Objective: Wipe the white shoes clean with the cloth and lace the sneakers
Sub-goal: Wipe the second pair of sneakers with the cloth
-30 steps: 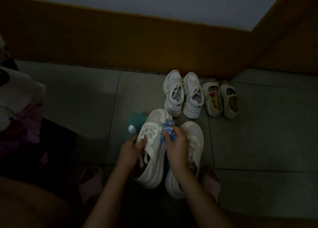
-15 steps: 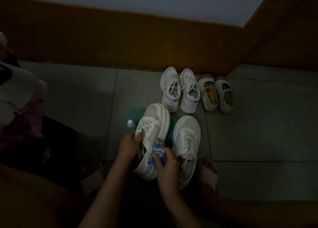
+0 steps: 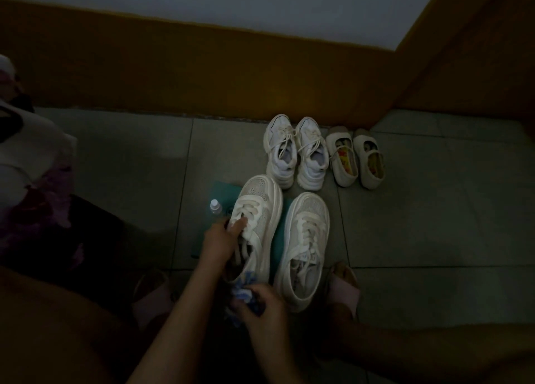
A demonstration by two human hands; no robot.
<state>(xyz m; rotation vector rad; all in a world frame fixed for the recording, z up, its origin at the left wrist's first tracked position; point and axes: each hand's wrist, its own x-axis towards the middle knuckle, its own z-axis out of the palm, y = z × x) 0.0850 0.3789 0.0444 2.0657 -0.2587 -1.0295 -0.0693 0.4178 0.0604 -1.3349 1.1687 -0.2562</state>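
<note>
Notably, left hand grip was clamped on 1 sneaker, toe pointing away toward wall, long axis near-to-far; right hand grip clutched cloth at heel.

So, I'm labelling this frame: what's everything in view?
held sneaker: 1, white, tilted over the mat
second sneaker: 1, white, beside it
laced sneakers: 1 pair, white, by the wall
strap shoes: 1 pair, beige, right of them
mat: 1, teal, under the sneakers
bottle: 1, white cap, left of held sneaker
cloth: 1, blue-white, at held sneaker's heel
fabric pile: 1, white-purple, far left
slippers: 2, pink, on the feet
left hand: 1, grips held sneaker
right hand: 1, grips cloth
</note>
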